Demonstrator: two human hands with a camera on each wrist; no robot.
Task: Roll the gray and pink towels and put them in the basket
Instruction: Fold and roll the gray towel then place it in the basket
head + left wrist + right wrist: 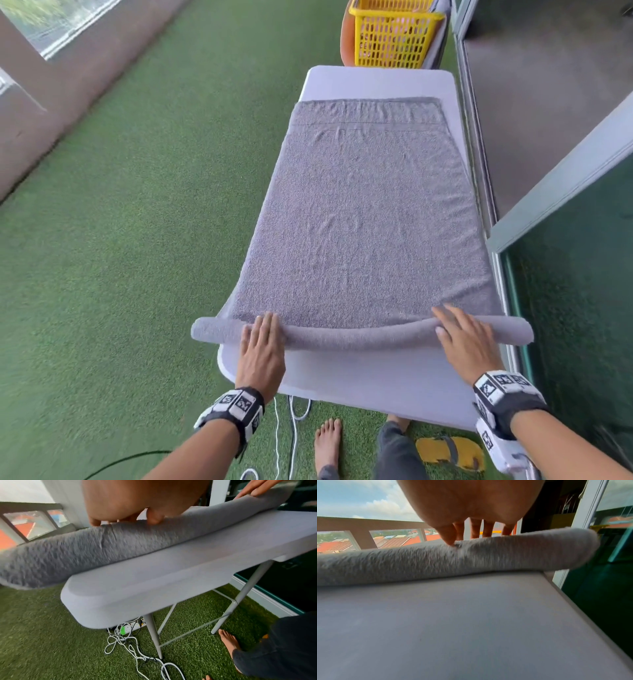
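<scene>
Head view: gray towel (363, 219) spread flat along the pale tabletop (376, 82), its near edge wound into a thin roll (359, 337) lying crosswise, both ends overhanging the tabletop's sides. Left hand (262, 349) flat on the roll's left part, fingers straight and together, grip released, pressing only. Right hand (467, 342) flat on the roll's right part, fingers straight, grip likewise released. Yellow basket (394, 34) beyond the tabletop's far end, well apart from the towel; something pinkish showing faintly through its mesh, too unclear to name. Green artificial grass (137, 240) on the floor, a bare foot (327, 442) and a yellow sandal (448, 452) by the near edge.

Left wrist view: left hand (140, 500) above the blurred roll (120, 543), fingertips (154, 519) touching its top, not wrapped around it. Right hand (257, 489) at the roll's far end, fingers laid flat. Folding legs (247, 585) under the tabletop (154, 580), white cables (130, 646) and a power strip (130, 627) on the grass.

Right wrist view: right hand (471, 504) over the roll (453, 558), fingertips (448, 538) resting on top, extended rather than closed. Bare tabletop (453, 622) nearer the camera. Railing (359, 524) and orange roofs (393, 542) behind.
</scene>
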